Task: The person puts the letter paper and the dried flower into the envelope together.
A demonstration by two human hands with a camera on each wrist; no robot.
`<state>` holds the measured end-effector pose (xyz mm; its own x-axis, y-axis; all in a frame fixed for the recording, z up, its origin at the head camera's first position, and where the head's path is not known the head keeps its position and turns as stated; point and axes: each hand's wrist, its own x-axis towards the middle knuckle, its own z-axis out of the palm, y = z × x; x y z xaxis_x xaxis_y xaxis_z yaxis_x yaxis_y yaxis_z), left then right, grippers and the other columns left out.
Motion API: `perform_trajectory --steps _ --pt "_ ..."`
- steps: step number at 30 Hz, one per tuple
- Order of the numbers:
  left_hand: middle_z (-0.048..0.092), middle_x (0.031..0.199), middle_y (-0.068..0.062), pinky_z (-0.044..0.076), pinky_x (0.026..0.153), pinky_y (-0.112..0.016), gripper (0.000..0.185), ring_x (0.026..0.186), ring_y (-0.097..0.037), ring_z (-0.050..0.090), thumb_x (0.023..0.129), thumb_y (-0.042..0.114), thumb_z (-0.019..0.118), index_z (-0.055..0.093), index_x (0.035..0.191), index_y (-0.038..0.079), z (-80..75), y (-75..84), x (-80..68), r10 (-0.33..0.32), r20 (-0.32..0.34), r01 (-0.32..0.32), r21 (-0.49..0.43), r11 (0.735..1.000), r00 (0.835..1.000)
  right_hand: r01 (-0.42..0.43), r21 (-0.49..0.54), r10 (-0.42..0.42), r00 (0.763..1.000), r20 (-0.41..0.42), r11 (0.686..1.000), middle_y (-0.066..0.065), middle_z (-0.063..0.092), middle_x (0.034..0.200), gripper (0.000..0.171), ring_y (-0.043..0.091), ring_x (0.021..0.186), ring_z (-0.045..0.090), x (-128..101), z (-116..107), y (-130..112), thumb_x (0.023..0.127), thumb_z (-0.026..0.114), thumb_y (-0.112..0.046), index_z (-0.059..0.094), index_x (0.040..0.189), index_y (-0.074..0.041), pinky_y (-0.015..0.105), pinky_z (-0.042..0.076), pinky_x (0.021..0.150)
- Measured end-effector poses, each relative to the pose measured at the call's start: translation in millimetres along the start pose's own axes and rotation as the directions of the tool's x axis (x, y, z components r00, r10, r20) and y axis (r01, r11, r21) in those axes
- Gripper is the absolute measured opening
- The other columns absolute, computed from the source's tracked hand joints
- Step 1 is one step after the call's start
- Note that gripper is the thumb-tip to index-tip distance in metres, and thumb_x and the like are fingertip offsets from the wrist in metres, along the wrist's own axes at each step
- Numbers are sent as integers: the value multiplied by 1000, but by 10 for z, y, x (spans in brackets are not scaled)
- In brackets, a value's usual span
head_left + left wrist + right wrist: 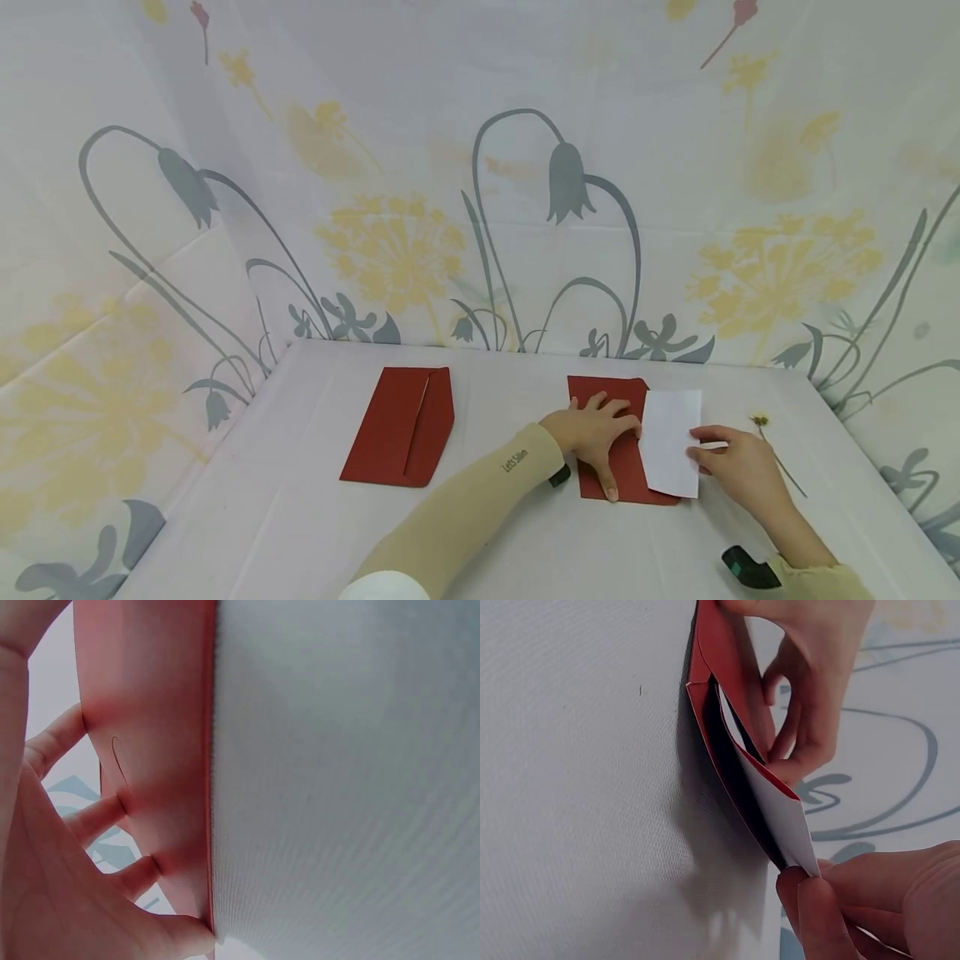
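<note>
A red envelope lies on the white table, its mouth facing right. My left hand presses on it with fingers spread. In the left wrist view, the fingertips of the left hand touch the envelope's red paper. A white sheet of paper reaches out of the envelope's right side. My right hand pinches the sheet's right edge between thumb and fingers. The right wrist view shows the white paper partly inside the gaping envelope; how deep it sits is hidden.
A second red envelope rests on the table to the left. A dried flower with a thin stem lies just right of my right hand. Behind the table hangs a flower-printed cloth.
</note>
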<state>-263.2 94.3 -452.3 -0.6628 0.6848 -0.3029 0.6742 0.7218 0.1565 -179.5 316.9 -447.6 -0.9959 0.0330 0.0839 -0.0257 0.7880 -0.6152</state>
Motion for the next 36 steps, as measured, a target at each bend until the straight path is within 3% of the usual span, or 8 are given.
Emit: perform_trajectory --steps 7,19,36 --pt "13 161 15 22 116 -52 89 150 -20 8 57 68 86 41 131 45 -12 16 -15 0 -5 -1 -13 1000 1000 -24 7 24 997 70 1000 22 71 101 31 21 74 71 32 77 31 88 73 -11 68 111 9 28 52 58" --pt "15 161 14 23 115 -52 90 149 -21 9 58 69 85 40 133 45 -13 11 -6 5 -2 -5 16 1000 1000 88 -149 -84 996 32 985 23 69 100 26 31 81 67 87 155 -60 84 74 -4 69 106 9 41 55 64" --pt "17 160 13 24 115 -52 92 149 -22 10 57 68 86 40 133 45 -3 -9 -3 16 -17 -15 13 1000 1000 84 -141 -75 995 70 986 21 70 98 22 34 84 66 167 216 -107 85 72 -4 70 104 7 44 57 70"
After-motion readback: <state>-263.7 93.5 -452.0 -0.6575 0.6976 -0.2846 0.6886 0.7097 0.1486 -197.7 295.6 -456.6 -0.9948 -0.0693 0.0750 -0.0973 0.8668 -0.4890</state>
